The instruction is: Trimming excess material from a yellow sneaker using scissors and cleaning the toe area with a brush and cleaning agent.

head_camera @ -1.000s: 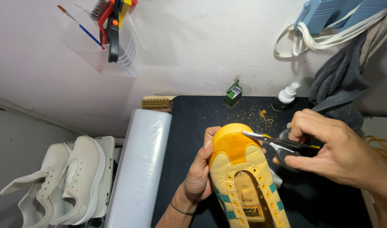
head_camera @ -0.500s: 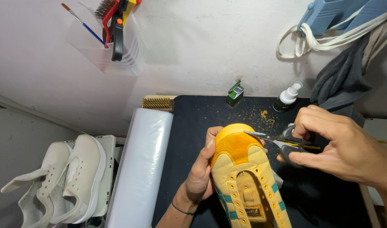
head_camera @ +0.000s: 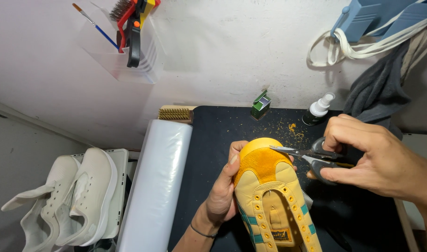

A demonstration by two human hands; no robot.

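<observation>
I see a yellow shoe (head_camera: 274, 196) with green stripes standing on the black mat (head_camera: 223, 135), its toe pointing to 12 o'clock, at the lower middle of the view. My left hand (head_camera: 225, 186) grasps the shoe from its 9 o'clock side, with the fingers wrapped around the toe and the thumb lying along the edge. My right hand (head_camera: 376, 156) comes from 3 o'clock and is closed around the handles of small scissors (head_camera: 311, 156); the blades are slightly apart and their tips touch the orange toe cap at about 2 o'clock of the shoe. Small orange crumbs (head_camera: 290, 127) lie on the mat at 12 o'clock from the toe. Farther at 12 o'clock stands a small green box (head_camera: 260, 103), and at 1 o'clock a dark spray bottle (head_camera: 317, 110) with a white head. At 9 o'clock from the shoe lies a roll of clear plastic (head_camera: 157, 182), with a wooden brush (head_camera: 175, 114) just above it. Well apart at 8 o'clock is a pair of white sneakers (head_camera: 69, 196). A clear holder with tools (head_camera: 129, 42) hangs on the wall at 11 o'clock.
</observation>
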